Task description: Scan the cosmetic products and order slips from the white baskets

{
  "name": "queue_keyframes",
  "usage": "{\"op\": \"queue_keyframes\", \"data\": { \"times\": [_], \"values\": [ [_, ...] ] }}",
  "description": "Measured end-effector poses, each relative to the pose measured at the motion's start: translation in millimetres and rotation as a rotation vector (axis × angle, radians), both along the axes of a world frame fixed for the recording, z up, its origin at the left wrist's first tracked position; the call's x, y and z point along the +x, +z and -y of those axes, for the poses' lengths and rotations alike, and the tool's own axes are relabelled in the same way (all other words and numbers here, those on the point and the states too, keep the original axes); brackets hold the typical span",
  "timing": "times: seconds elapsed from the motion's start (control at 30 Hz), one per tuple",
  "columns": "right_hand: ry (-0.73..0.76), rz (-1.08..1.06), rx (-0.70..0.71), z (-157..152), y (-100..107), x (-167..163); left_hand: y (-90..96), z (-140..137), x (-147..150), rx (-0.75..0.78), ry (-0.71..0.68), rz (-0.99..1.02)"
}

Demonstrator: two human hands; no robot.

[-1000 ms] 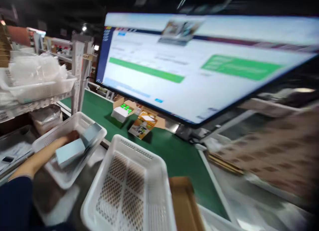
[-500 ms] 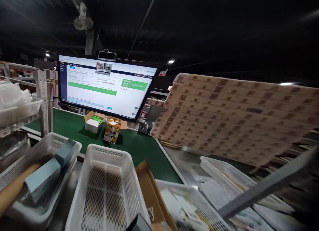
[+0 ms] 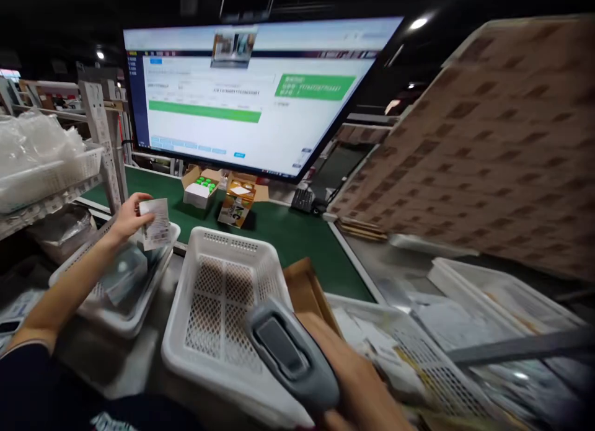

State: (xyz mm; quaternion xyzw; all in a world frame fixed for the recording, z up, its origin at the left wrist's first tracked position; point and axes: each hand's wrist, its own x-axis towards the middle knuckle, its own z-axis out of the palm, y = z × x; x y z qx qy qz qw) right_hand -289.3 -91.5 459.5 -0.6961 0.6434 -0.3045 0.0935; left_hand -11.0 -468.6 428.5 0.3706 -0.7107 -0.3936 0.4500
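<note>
My left hand (image 3: 127,217) holds a small white printed slip (image 3: 157,224) up above a white plastic basket (image 3: 139,301) that contains pale blue-grey packages (image 3: 121,275). My right hand (image 3: 357,381) sits low at the bottom centre, gripping a grey handheld scanner (image 3: 290,356) whose head points toward the left. Between the hands stands an empty white perforated basket (image 3: 223,307).
A large monitor (image 3: 251,96) with green bars stands behind a green conveyor belt (image 3: 288,232) that carries two small open cartons (image 3: 218,195). Flat brown printed cardboard (image 3: 488,146) leans at the right. More white trays with papers (image 3: 465,319) lie at right; a shelf with plastic bags (image 3: 37,152) at left.
My left hand has lifted out of the left basket, now holding a slip. My right hand with the scanner has come into view at the bottom. The view has swung and steadied.
</note>
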Motion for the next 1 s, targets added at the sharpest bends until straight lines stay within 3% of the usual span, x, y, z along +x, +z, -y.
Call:
{"op": "queue_keyframes", "data": {
  "times": [0.1,0.2,0.3,0.4,0.47,0.53,0.6,0.67,0.77,0.83,1.0],
  "values": [
    [-0.005,-0.126,0.111,22,1,20,2.5,-39,-50,0.078,-0.201,-0.079],
    [-0.016,-0.285,0.338,33,7,36,-15.9,-72,-86,0.141,-0.333,-0.062],
    [-0.051,-0.372,0.472,29,1,38,-40.6,-89,-101,0.14,-0.42,0.026],
    [-0.068,-0.365,0.466,11,-19,25,-56.7,-84,-100,0.022,-0.473,0.254],
    [-0.069,-0.329,0.401,-3,-32,13,-60.2,-68,-92,-0.151,-0.401,0.49],
    [-0.05,-0.298,0.358,-15,-37,3,-59.9,-44,-81,-0.274,-0.177,0.775],
    [-0.023,-0.286,0.353,-21,-36,-3,-57.2,-18,-67,-0.238,0.047,1.001],
    [-0.009,-0.279,0.32,-21,-34,-4,-51.0,5,-51,-0.118,0.12,1.105],
    [-0.017,-0.257,0.195,-13,-35,-2,-30.3,19,-27,-0.061,0.154,1.104],
    [-0.001,-0.224,0.123,-3,-34,0,-9.6,14,-14,-0.093,0.234,1.052],
    [0.132,-0.03,0.059,32,-1,14,34.0,-36,-8,-0.355,0.334,0.607]
  ]
}}
